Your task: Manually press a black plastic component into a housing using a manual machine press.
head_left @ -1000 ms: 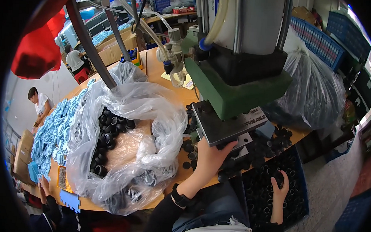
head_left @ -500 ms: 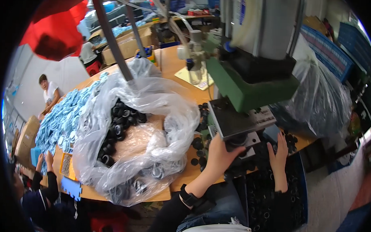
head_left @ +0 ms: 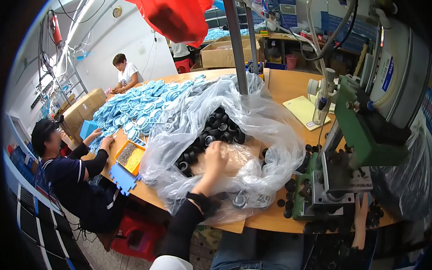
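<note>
My left hand [head_left: 214, 161] reaches into a clear plastic bag [head_left: 278, 120] spread over the table. It is at the edge of a heap of black ring-shaped caps [head_left: 223, 128]. Its fingertips are hidden among the caps, so whether it grips one does not show. My right hand [head_left: 360, 221] is beside the lower plates of a green and grey bench press [head_left: 368, 135], fingers stretched and apart, with nothing visible in them. Small black round pieces [head_left: 289, 197] lie around the base of the press.
Light-blue rings [head_left: 136, 106] are piled at the table's far left. A co-worker in dark clothes [head_left: 79, 170] handles them near an orange tray [head_left: 129, 156] of small parts. Another person [head_left: 129, 75] sits beyond. A metal post [head_left: 236, 45] rises behind the bag. A dark bin [head_left: 338, 258] sits below the press.
My left hand has moved left from the press into the bag of black caps. My right hand stays by the press. The view has swung left.
</note>
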`<state>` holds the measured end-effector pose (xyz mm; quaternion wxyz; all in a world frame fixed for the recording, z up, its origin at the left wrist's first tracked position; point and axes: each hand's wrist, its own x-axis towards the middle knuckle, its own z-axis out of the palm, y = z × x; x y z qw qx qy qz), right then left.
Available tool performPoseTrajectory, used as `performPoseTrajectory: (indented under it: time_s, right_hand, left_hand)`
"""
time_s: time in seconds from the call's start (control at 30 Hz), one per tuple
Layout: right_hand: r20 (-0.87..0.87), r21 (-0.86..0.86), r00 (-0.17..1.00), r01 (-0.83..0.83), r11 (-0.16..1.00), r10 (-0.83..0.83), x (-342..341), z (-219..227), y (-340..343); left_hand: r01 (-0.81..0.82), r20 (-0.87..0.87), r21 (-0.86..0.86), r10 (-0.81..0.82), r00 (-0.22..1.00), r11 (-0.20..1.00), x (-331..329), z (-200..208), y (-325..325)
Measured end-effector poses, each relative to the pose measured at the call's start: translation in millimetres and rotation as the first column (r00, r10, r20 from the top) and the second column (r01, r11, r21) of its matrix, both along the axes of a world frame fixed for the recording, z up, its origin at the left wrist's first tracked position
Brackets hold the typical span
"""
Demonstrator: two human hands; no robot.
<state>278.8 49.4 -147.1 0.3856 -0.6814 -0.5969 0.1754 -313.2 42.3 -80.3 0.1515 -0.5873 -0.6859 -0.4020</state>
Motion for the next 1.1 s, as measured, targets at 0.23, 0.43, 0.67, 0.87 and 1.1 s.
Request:
performPoseTrajectory:
  time_s: [0.23, 0.43, 0.67, 0.87, 1.1]
  right_hand:
    - [-0.47, 0.389, 0.794, -0.204, 0.898, 0.384, -102, 103, -69]
    - [-0.705, 0.373, 0.606, -0.125, 0.919, 0.368, -129, 129, -48]
    - [-0.615, 0.46, 0.64, -0.185, 0.869, 0.461, -152, 131, -43]
    - [-0.173, 0.406, 0.956, -0.15, 0.902, 0.237, -161, 120, -49]
    - [-0.41, 0.424, 0.893, 0.008, 0.905, 0.184, -154, 94, -73]
  left_hand:
    - [-0.272, -0.441, -0.356, 0.096, 0.892, 0.894, -80, -17, 47]
    - [-0.194, -0.438, -0.353, 0.022, 0.899, 0.915, -62, 2, 48]
    - [-0.163, -0.133, -0.368, 0.122, 0.984, 0.915, -71, 2, 39]
    - [0.346, 0.691, -0.059, -0.212, 0.691, 0.936, -7, 37, 6]
    - [0.751, 0.78, 0.154, -0.545, 0.307, 0.642, 155, 76, -51]
